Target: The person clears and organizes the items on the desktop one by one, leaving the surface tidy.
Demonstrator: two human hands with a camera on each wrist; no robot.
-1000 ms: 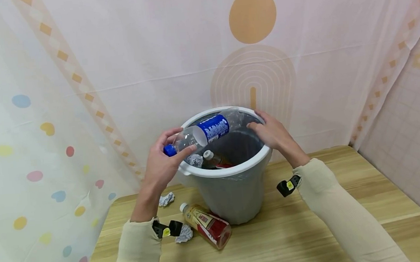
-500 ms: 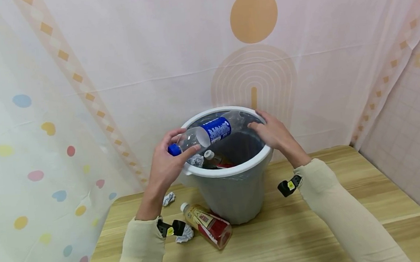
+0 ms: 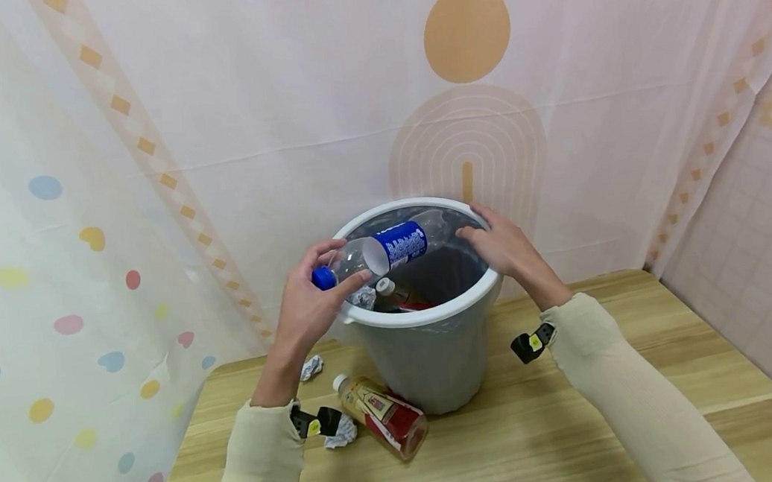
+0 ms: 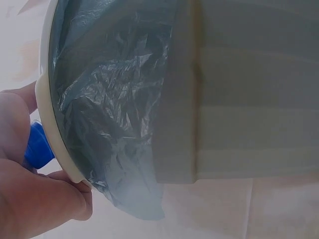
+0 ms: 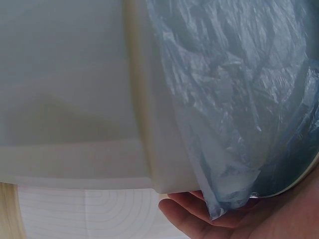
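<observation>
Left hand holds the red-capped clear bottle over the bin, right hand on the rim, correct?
Not quite: the cap is blue, not red, as the head view shows. The left hand does hold the clear bottle over the bin, and the right hand rests on the rim.

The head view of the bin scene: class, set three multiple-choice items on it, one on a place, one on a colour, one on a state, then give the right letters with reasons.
1. Where does the red-labelled bottle lie?
A. on the table beside the bin
B. on the bin's rim
C. in the right hand

2. What colour is the cap of the bottle held over the bin?
A. red
B. blue
C. green

3. How is the clear bottle held?
A. upright
B. cap down
C. roughly sideways

Answers:
1 A: it rests on the wooden table against the base of the bin.
2 B: the cap by the left hand is blue.
3 C: it lies across the bin's opening; the right hand rests on the rim.
</observation>
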